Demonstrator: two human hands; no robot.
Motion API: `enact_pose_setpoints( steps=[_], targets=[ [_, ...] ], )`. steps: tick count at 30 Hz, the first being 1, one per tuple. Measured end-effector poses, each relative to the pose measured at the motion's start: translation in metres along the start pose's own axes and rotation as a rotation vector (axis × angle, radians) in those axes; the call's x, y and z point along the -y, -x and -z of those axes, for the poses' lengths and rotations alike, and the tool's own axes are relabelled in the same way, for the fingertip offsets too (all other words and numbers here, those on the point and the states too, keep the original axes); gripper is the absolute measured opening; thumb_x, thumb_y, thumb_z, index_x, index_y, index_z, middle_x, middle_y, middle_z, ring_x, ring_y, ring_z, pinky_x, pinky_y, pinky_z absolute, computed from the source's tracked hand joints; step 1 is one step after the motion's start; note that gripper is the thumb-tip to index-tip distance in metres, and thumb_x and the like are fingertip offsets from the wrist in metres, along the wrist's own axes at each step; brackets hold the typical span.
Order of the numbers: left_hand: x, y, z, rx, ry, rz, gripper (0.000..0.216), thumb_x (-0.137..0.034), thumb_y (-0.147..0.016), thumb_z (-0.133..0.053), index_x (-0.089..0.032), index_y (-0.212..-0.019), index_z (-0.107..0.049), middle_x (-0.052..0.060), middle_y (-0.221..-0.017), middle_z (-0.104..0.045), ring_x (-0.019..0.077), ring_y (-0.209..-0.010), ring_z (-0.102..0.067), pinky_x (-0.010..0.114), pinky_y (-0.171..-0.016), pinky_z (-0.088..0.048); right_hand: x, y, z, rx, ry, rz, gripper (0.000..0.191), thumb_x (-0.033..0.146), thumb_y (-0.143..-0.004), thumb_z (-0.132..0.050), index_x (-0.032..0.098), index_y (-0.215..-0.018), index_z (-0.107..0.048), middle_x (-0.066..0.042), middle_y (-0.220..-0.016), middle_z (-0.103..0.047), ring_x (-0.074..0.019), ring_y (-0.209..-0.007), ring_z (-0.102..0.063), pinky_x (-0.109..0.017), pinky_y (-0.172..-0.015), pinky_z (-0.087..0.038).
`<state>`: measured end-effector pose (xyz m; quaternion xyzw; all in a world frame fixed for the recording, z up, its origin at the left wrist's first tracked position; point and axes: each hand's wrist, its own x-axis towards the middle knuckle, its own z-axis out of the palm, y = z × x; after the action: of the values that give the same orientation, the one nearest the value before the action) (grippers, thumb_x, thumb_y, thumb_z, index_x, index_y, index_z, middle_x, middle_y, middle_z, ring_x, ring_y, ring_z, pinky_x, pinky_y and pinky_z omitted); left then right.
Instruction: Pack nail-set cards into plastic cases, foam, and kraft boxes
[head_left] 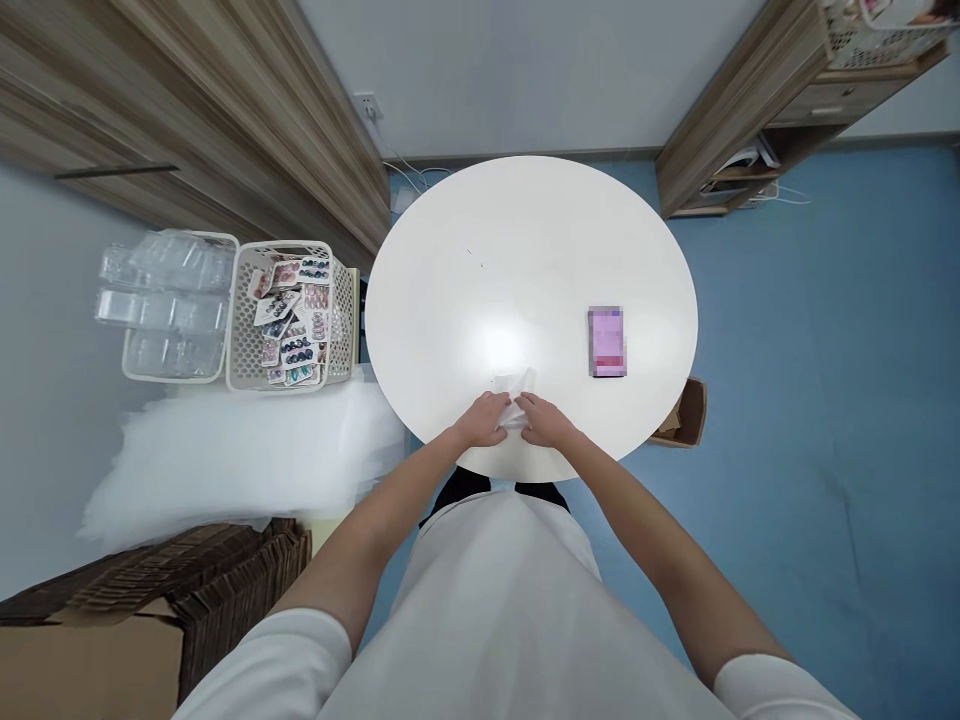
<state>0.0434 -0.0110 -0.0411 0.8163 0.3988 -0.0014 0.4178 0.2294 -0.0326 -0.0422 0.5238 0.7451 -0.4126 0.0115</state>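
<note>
A small, thin, whitish translucent wrapping sheet (517,384) lies crumpled at the near edge of the round white table (480,230). My left hand (482,420) grips its left side with bent fingers. From the other side my right hand (545,421) pinches it, thumb and fingers close together. Whether anything lies inside the sheet cannot be made out. On the table to the right of my hands is a purple, pixelated phone-like rectangle (607,342), touched by neither hand.
To the left stand a white basket (244,340) of carded press-on nails and another basket (174,379) with clear plastic boxes. Below them lie a pile of translucent sheets (247,455) and stacked flat cardboard (90,665). A brown bin (694,412) is beside the table's right edge.
</note>
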Motion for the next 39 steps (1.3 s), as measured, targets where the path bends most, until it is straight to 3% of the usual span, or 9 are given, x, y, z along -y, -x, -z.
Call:
enact_pose_setpoints(
  steps=[8, 11, 13, 17, 20, 26, 30, 34, 39],
  targets=[
    [0.001, -0.021, 0.013, -0.091, 0.306, 0.251, 0.024, -0.019, -0.077, -0.036, -0.019, -0.093, -0.054, 0.006, -0.106, -0.049, 0.018, -0.088, -0.051, 0.032, -0.078, -0.043, -0.011, -0.03, 0.031, 0.04, -0.186, -0.147, 0.013, 0.027, -0.072, -0.049, 0.019, -0.081, -0.054, -0.008, -0.101, -0.051, -0.018, -0.073, -0.053, -0.031, -0.064, -0.043],
    [0.003, -0.03, 0.014, -0.15, 0.41, 0.381, 0.023, -0.025, -0.082, -0.035, -0.019, -0.09, -0.055, 0.005, -0.094, -0.054, 0.017, -0.083, -0.052, 0.03, -0.074, -0.044, -0.011, -0.035, 0.035, -0.009, -0.259, -0.213, 0.015, 0.027, -0.075, -0.045, 0.02, -0.086, -0.052, -0.006, -0.092, -0.053, -0.0184, -0.074, -0.052, -0.031, -0.063, -0.043],
    [0.005, -0.033, 0.012, -0.251, 0.482, 0.47, 0.025, -0.03, -0.083, -0.038, -0.019, -0.1, -0.052, 0.004, -0.088, -0.056, 0.0167, -0.082, -0.053, 0.029, -0.072, -0.044, -0.011, -0.037, 0.034, -0.094, -0.315, -0.25, 0.023, 0.028, -0.077, -0.043, 0.02, -0.098, -0.049, -0.005, -0.091, -0.054, -0.0182, -0.076, -0.053, -0.03, -0.064, -0.042],
    [0.006, -0.034, 0.002, -0.441, 0.557, 0.641, 0.046, -0.034, -0.077, -0.052, -0.017, -0.118, -0.038, 0.005, -0.095, -0.056, 0.013, -0.075, -0.055, 0.027, -0.069, -0.045, -0.01, -0.038, 0.019, -0.319, -0.392, -0.399, 0.041, 0.034, -0.076, -0.047, 0.021, -0.114, -0.04, -0.004, -0.093, -0.053, -0.0167, -0.075, -0.053, -0.029, -0.064, -0.043],
    [0.006, -0.035, -0.003, -0.509, 0.534, 0.686, 0.042, -0.031, -0.073, -0.058, -0.018, -0.111, -0.043, 0.007, -0.102, -0.054, 0.0113, -0.072, -0.055, 0.027, -0.069, -0.046, -0.012, -0.042, 0.005, -0.465, -0.463, -0.532, 0.042, 0.041, -0.072, -0.051, 0.02, -0.108, -0.043, -0.003, -0.088, -0.052, -0.016, -0.07, -0.053, -0.029, -0.061, -0.043],
    [0.009, -0.046, -0.005, -0.509, 0.592, 0.852, 0.025, -0.031, -0.07, -0.062, -0.018, -0.089, -0.052, 0.004, -0.086, -0.06, 0.0147, -0.079, -0.057, 0.028, -0.07, -0.046, -0.012, -0.043, -0.005, -0.542, -0.589, -0.661, 0.037, 0.047, -0.07, -0.053, 0.021, -0.095, -0.048, -0.001, -0.077, -0.052, -0.0155, -0.066, -0.052, -0.028, -0.061, -0.043],
    [0.007, -0.047, -0.005, -0.505, 0.626, 0.842, 0.02, -0.029, -0.071, -0.059, -0.018, -0.087, -0.053, 0.005, -0.089, -0.061, 0.015, -0.081, -0.058, 0.028, -0.071, -0.047, -0.004, -0.028, -0.013, -0.619, -0.55, -0.64, 0.042, 0.046, -0.071, -0.052, 0.019, -0.102, -0.047, -0.007, -0.093, -0.053, -0.0179, -0.076, -0.053, -0.032, -0.072, -0.045],
    [0.004, -0.042, -0.005, -0.493, 0.601, 0.773, 0.02, -0.028, -0.075, -0.055, -0.018, -0.092, -0.053, 0.005, -0.092, -0.061, 0.0148, -0.082, -0.058, 0.029, -0.074, -0.046, 0.009, -0.019, -0.022, -0.587, -0.571, -0.542, 0.045, 0.038, -0.076, -0.046, 0.019, -0.116, -0.043, -0.011, -0.111, -0.049, -0.0177, -0.078, -0.055, -0.034, -0.077, -0.046],
    [-0.004, -0.03, -0.013, -0.542, 0.504, 0.736, 0.041, -0.031, -0.078, -0.051, -0.017, -0.116, -0.046, 0.011, -0.115, -0.051, 0.0185, -0.098, -0.053, 0.031, -0.08, -0.045, 0.016, -0.026, -0.02, -0.575, -0.506, -0.559, 0.042, 0.031, -0.078, -0.041, 0.019, -0.118, -0.047, -0.01, -0.11, -0.053, -0.0197, -0.083, -0.056, -0.037, -0.08, -0.045]
  ],
)
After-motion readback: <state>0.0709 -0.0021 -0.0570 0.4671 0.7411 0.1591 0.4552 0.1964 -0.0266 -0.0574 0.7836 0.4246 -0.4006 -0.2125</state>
